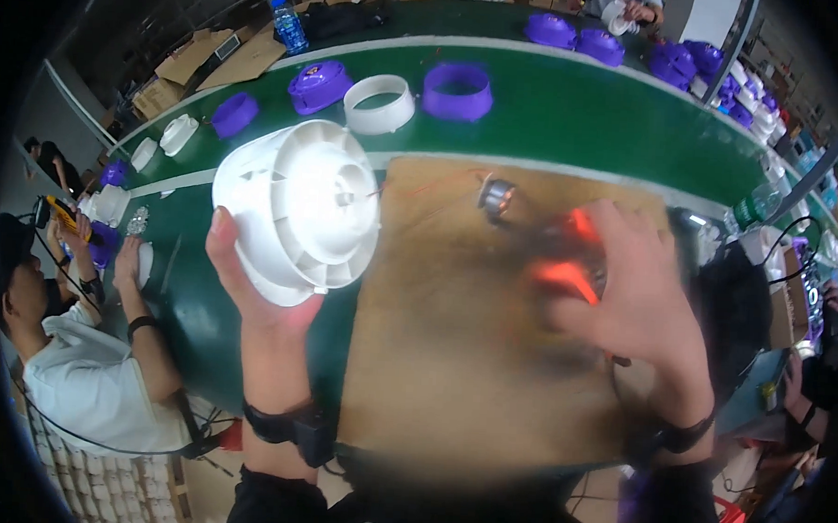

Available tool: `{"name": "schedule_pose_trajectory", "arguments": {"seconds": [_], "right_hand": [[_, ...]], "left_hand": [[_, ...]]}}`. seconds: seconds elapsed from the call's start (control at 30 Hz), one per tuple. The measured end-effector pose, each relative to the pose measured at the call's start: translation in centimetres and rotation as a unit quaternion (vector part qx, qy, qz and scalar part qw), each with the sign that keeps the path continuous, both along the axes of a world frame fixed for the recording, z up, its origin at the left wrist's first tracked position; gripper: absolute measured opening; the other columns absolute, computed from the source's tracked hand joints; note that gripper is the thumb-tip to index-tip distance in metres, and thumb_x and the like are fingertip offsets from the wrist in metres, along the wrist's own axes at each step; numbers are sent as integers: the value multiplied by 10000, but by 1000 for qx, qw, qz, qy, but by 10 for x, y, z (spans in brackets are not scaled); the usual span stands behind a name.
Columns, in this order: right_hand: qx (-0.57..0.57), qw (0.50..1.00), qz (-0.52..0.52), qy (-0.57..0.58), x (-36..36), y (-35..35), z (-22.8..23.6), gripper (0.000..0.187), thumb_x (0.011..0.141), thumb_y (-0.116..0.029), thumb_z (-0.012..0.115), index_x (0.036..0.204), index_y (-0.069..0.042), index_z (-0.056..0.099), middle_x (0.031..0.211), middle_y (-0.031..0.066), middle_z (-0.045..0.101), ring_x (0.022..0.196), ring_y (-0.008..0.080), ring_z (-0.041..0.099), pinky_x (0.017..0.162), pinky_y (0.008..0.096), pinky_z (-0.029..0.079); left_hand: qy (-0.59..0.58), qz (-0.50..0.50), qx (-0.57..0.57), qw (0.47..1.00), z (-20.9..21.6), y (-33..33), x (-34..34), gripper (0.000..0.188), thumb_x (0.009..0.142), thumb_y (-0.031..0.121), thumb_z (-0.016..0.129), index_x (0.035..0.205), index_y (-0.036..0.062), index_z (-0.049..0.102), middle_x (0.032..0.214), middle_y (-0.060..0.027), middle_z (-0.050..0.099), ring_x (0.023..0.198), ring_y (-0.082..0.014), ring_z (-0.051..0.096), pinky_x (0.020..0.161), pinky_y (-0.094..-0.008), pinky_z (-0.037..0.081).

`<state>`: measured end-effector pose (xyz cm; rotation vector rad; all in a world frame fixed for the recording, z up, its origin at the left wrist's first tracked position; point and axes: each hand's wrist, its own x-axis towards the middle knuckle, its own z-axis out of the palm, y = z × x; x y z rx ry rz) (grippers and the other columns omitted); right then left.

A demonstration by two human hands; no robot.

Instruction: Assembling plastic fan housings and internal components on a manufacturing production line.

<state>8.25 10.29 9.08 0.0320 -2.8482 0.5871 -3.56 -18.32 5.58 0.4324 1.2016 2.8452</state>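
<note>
My left hand (pixel 241 258) holds up a white round plastic fan housing (pixel 295 209), its ribbed open side turned to the right, thumb on the outer wall. Over the brown board (pixel 452 356), my right hand (pixel 638 285) is curled around an orange-handled tool (pixel 568 279). Motion smears the tool, and its dark front end cannot be made out clearly. Beyond it, a small motor (pixel 497 198) with copper-coloured windings lies near the board's far edge. Thin red wires (pixel 441 190) trail from the motor toward the housing.
Across the green conveyor belt (pixel 575 109) stand purple rings (pixel 457 92), a white ring (pixel 379 105) and other housings. A blue-capped bottle (pixel 289 27) is at the back left, a green bottle (pixel 753 206) at the right. A co-worker (pixel 106 369) sits at the left; others are farther off.
</note>
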Motion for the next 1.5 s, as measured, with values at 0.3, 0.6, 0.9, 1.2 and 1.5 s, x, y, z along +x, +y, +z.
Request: {"name": "schedule_pose_trajectory", "arguments": {"seconds": [0.3, 0.6, 0.9, 1.2, 1.5], "right_hand": [[34, 931, -352, -94, -35, 104, -44, 693, 670, -499, 677, 1233, -104, 588, 1216, 212, 567, 1169, 450, 494, 971, 558, 386], [-105, 872, -479, 7, -24, 162, -40, 975, 637, -647, 687, 1316, 16, 460, 1267, 261, 559, 1179, 387, 551, 963, 490, 444], [-359, 856, -340, 152, -28, 156, -34, 731, 721, -418, 770, 1186, 81, 506, 1016, 154, 633, 936, 188, 609, 836, 313, 469], [-728, 669, -152, 0, -38, 127, -33, 628, 803, -613, 612, 1133, -82, 546, 814, 25, 500, 735, 175, 511, 640, 356, 384], [-909, 408, 86, -20, -45, 131, -87, 589, 888, -508, 532, 1206, -12, 541, 1274, 199, 548, 1211, 377, 496, 1047, 662, 292]], "left_hand": [[-161, -168, 112, 966, 6, 12, -6, 664, 917, 607, 365, 1436, 195, 412, 1448, -135, 443, 1276, -428, 470, 947, -712, 392], [-245, -192, -85, 947, -6, 142, -73, 566, 1041, 427, 191, 1383, 41, 421, 1379, -158, 496, 1291, -344, 474, 1088, -550, 378], [-167, -227, -184, 942, -67, 293, -129, 453, 1031, 258, 360, 1401, -1, 379, 1436, -182, 444, 1350, -311, 412, 1114, -511, 328], [96, -211, -502, 833, -18, 276, -106, 560, 844, 181, 659, 1332, -38, 493, 1282, -190, 565, 1206, -257, 519, 1021, -362, 393], [172, -53, -579, 795, -15, 185, -167, 265, 850, 190, 641, 1058, 35, 697, 951, -74, 690, 865, -149, 629, 746, -305, 505]]}}
